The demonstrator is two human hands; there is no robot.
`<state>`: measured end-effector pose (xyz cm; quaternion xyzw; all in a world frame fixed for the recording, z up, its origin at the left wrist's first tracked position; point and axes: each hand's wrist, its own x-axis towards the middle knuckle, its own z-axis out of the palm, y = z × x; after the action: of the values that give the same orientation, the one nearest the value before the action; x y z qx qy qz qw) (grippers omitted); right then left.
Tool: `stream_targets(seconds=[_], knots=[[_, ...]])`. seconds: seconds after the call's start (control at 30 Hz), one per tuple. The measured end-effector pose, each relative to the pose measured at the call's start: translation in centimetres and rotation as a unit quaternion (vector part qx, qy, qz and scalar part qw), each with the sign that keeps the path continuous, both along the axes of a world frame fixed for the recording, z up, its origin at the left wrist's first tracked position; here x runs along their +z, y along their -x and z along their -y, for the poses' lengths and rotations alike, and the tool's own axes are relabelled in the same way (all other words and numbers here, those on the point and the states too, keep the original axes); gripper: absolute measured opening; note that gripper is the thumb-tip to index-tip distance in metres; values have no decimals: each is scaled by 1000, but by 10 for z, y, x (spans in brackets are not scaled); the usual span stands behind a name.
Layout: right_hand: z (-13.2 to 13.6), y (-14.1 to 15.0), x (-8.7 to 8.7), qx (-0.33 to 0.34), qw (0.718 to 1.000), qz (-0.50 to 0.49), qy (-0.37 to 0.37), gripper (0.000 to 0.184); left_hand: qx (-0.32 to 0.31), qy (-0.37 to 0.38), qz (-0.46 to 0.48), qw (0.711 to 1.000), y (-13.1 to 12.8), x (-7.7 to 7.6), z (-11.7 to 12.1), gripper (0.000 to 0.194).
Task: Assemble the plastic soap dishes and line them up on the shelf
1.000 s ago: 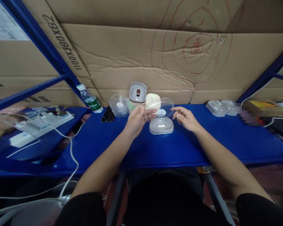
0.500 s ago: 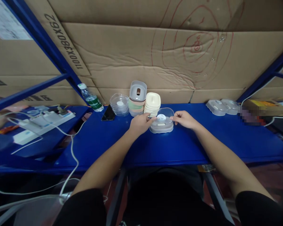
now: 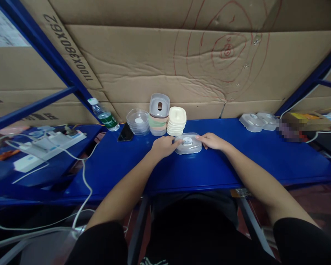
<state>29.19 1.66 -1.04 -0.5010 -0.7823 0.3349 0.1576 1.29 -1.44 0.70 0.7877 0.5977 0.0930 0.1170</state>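
Note:
A clear plastic lid with a round white label lies flat over a low, translucent plastic box on the blue table. My left hand is closed on the lid's left edge, thumb on top and fingertips partly hidden. At the opposite edge, my right hand pinches the lid with its thumb and forefinger. Whether the rim is fully seated cannot be made out. Just behind stand a stack of cream lids and a stack of grey, green and pink trays.
Clear bowl-like covers are stacked left of the trays, beside a black phone and a water bottle. Two closed clear boxes sit at the back right. Cables and a power strip lie to the left, cardboard behind.
The clear lid, earlier tilted up at its back edge, has come down flat onto the box. Both hands have followed it, and the right hand is now a little more over its edge.

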Motion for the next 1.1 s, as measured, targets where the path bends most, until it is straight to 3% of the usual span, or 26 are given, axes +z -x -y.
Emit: stream_targets(seconds=[0.53, 0.63, 0.7, 0.73, 0.8, 0.87, 0.93, 1.1], knots=[[-9, -7, -2, -58, 994, 90, -4, 75, -31, 13, 20, 999, -5, -10, -6, 62], [-7, -8, 0, -89, 987, 115, -68, 69, -28, 14, 15, 999, -5, -9, -6, 63], [-4, -8, 4, -121, 972, 107, -171, 57, -27, 13, 11, 999, -7, -9, -5, 64], [-3, -7, 6, -113, 963, 86, -229, 50, -28, 12, 9, 999, -8, -9, -5, 64], [1, -5, 8, -32, 949, 25, -311, 40, -32, 13, 6, 999, -9, -9, -4, 65], [3, -2, 8, 84, 942, -18, -324, 42, -34, 19, 4, 999, -11, -9, -3, 65], [2, -1, 5, 146, 943, -25, -298, 50, -34, 26, 4, 999, -11, -8, -3, 68], [-13, -24, 3, 104, 964, -1, -246, 56, -26, 38, 9, 999, -8, -9, -3, 74]])
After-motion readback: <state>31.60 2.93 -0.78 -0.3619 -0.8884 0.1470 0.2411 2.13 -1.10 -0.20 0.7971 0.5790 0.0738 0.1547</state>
